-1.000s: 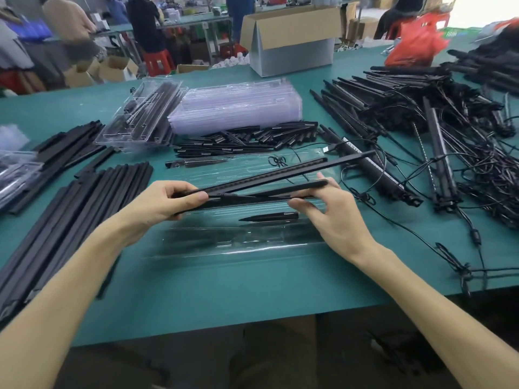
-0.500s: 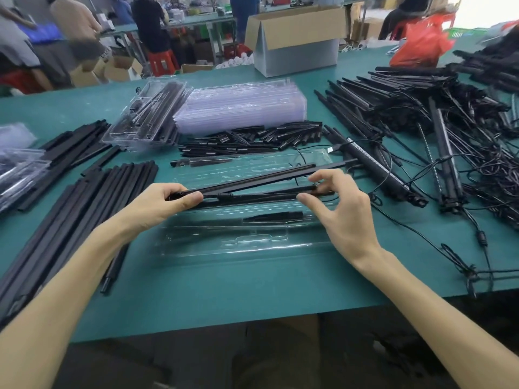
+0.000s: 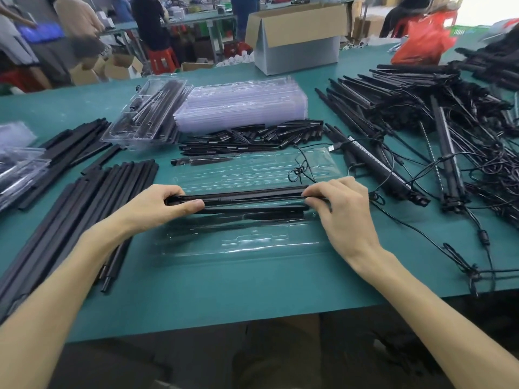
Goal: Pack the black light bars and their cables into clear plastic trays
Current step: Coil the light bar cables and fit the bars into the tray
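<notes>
A clear plastic tray [image 3: 252,245] lies open on the green table in front of me. Two black light bars [image 3: 247,195] lie together across its middle. My left hand [image 3: 157,204] pinches their left end between thumb and fingers. My right hand [image 3: 342,203] grips their right end with curled fingers. A thin black cable [image 3: 302,169] loops over the tray's far half. Another short black piece [image 3: 252,211] lies in the tray just below the bars.
Long black strips [image 3: 84,209] lie at the left. A stack of clear trays [image 3: 241,105] and a filled tray [image 3: 146,116] sit behind, with small black pieces [image 3: 252,136] before them. Tangled light bars and cables [image 3: 435,130] cover the right. A cardboard box [image 3: 297,35] stands at the back.
The upper bar, angled up to the right before, now lies level against the other. Both hands have brought the pair down onto the tray, and my right hand has closed over their end.
</notes>
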`<control>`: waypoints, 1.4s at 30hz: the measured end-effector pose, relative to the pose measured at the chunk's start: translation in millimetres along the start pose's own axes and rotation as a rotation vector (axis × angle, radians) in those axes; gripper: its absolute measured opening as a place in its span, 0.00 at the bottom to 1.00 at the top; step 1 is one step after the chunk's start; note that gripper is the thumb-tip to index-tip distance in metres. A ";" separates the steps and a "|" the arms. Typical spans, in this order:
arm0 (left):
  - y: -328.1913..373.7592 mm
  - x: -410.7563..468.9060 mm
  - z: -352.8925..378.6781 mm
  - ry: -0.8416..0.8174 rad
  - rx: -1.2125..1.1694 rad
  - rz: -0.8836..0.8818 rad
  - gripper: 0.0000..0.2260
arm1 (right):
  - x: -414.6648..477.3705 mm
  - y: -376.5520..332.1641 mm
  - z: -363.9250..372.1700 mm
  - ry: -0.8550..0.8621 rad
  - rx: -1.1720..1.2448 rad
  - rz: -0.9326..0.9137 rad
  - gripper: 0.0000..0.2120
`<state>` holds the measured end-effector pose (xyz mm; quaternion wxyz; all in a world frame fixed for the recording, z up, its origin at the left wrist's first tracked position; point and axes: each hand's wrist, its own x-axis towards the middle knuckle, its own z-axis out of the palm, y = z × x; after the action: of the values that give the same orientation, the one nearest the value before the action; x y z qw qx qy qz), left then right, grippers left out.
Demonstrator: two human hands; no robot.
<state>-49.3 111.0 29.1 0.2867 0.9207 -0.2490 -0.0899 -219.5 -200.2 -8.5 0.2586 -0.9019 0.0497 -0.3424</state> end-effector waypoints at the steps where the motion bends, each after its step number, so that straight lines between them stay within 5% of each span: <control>1: 0.0 -0.5 0.8 0.001 0.040 0.004 0.30 | -0.2 1.1 0.6 -0.028 0.013 0.024 0.03; 8: 18.8 -3.9 1.8 0.049 0.430 0.174 0.25 | -0.9 4.2 1.6 -0.076 0.035 0.047 0.02; 23: 72.9 10.4 77.9 0.126 -0.032 0.428 0.16 | 0.3 -1.3 -3.1 -0.025 0.093 0.088 0.03; 42: 54.5 3.6 69.3 0.074 -0.213 0.361 0.06 | -3.4 -10.4 -5.3 -0.019 0.058 -0.017 0.03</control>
<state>-89.7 36.9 3.5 0.4028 0.8283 -0.3883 -0.0289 -226.4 -192.7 -1.9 0.2821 -0.8976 0.0297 -0.3375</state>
